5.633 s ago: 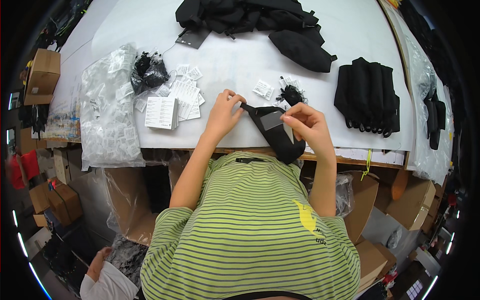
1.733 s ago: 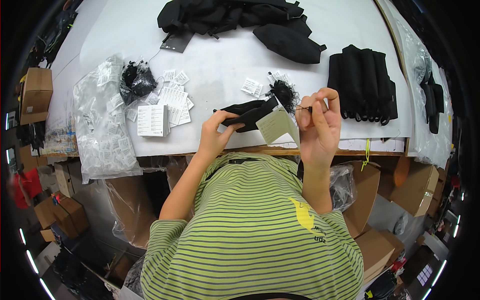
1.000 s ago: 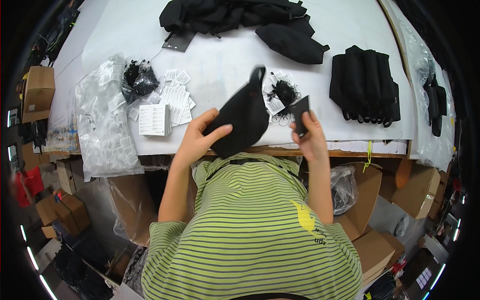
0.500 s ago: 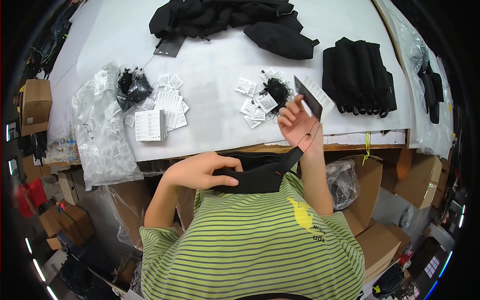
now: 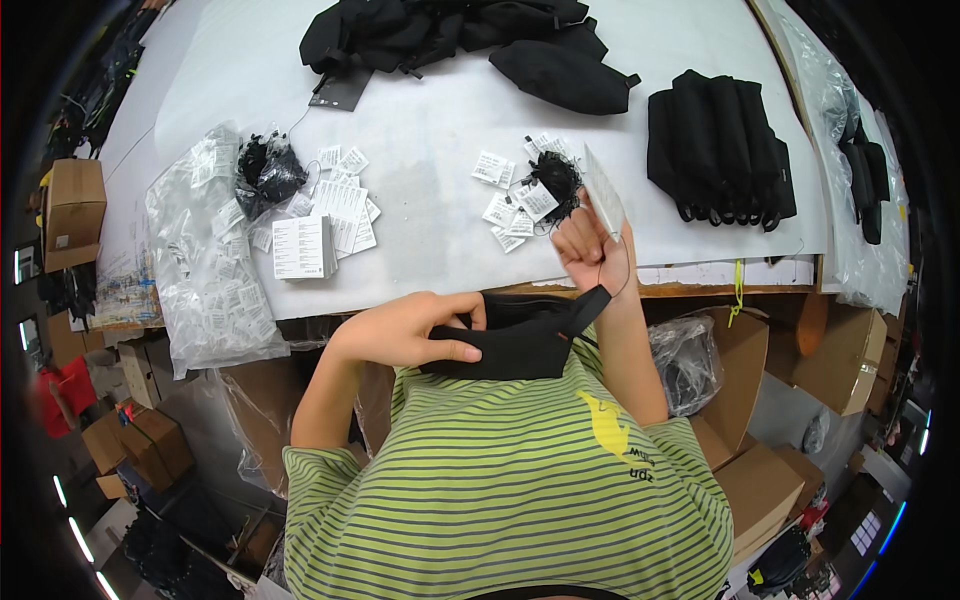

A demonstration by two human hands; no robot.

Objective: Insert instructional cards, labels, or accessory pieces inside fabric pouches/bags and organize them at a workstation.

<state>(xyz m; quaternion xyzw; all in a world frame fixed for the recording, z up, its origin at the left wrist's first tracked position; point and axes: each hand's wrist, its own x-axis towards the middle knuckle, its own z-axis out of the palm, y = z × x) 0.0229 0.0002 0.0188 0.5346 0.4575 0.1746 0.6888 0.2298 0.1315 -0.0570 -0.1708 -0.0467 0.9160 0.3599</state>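
Observation:
My left hand [image 5: 410,330] grips a black fabric pouch [image 5: 505,345] held flat against my chest, just below the table's front edge. A strap of the pouch [image 5: 588,305] runs up toward my right hand [image 5: 590,250]. My right hand is raised over the table edge and pinches a grey card tag [image 5: 604,190] with a thin black string looping down from it. A pile of small white tags and black strings [image 5: 535,190] lies just beyond my right hand.
A white table [image 5: 430,170] carries a stack of white labels [image 5: 300,245], a clear bag of tags [image 5: 205,270], loose black pouches [image 5: 560,70] at the back and a stacked row of them [image 5: 720,145] at right. Cardboard boxes [image 5: 780,380] stand under the table.
I lowered the black pouch from above the table down to my chest with my left hand. My right hand rose over the tag pile, holding the grey tag.

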